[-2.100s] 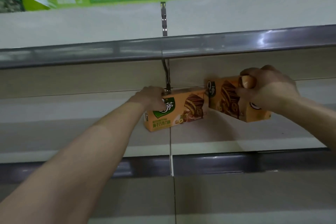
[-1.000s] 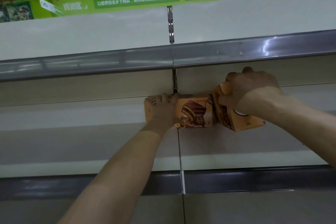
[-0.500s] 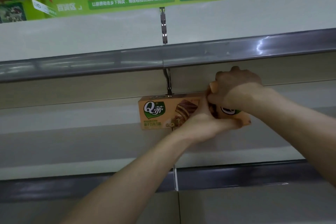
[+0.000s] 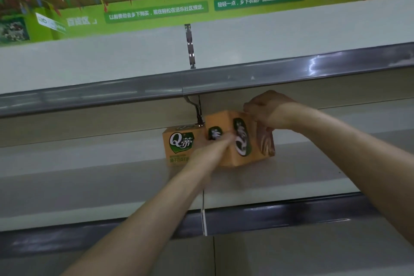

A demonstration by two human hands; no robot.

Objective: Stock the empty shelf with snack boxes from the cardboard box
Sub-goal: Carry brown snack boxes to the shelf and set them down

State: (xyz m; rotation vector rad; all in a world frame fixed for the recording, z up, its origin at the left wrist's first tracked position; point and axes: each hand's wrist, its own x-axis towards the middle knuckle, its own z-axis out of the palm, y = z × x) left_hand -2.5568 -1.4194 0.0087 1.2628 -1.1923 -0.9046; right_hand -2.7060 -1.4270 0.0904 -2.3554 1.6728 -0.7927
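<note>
Head view, read left to right. The first snack box [image 4: 178, 145] stands upright at the back of the shelf [image 4: 89, 177], logo facing you, just under the metal bracket [image 4: 198, 110]. Your left hand [image 4: 212, 144] crosses in front of this box's right part. It is blurred, but the fingers lie stretched out rather than curled, with their tips against the near face of the second snack box [image 4: 243, 141]. That box sits just right of the first and is tilted, with one vertical edge turned towards you. Whether its base rests on the shelf cannot be told. Your right hand [image 4: 265, 106] grasps the box's upper right end from above, fingers curled over the top. The grey upper rail [image 4: 112, 94] runs across above both hands, with the green banner [image 4: 156, 11] on the wall behind.
</note>
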